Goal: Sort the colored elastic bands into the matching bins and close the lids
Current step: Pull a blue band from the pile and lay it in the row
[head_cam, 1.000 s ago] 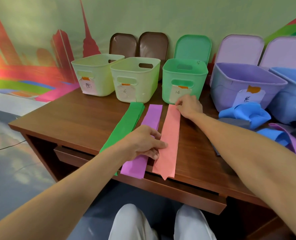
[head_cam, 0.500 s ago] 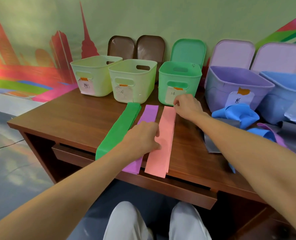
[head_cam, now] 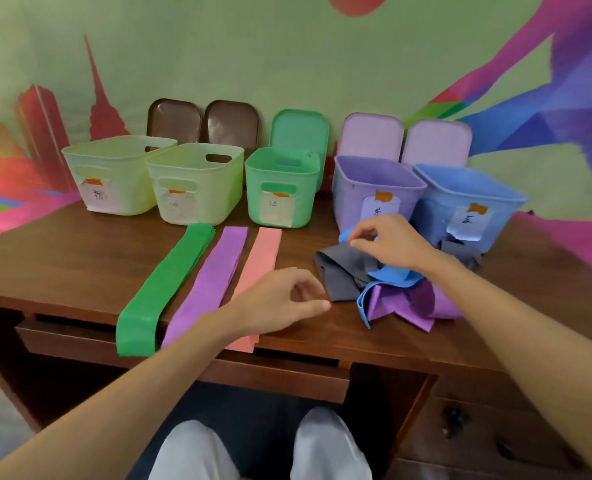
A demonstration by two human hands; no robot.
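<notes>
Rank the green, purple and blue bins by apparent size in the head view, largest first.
1. blue bin and purple bin: about alike, too close to rank; the right hand and loose bands hide their bases.
2. green bin: clearly smallest.

Right hand (head_cam: 388, 244) pinching blue band (head_cam: 389, 274), left hand (head_cam: 280, 299) over pink band (head_cam: 265, 254)

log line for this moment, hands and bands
right hand pinches blue band | left hand holds nothing | green band, purple band, pink band flat on table | lids off
</notes>
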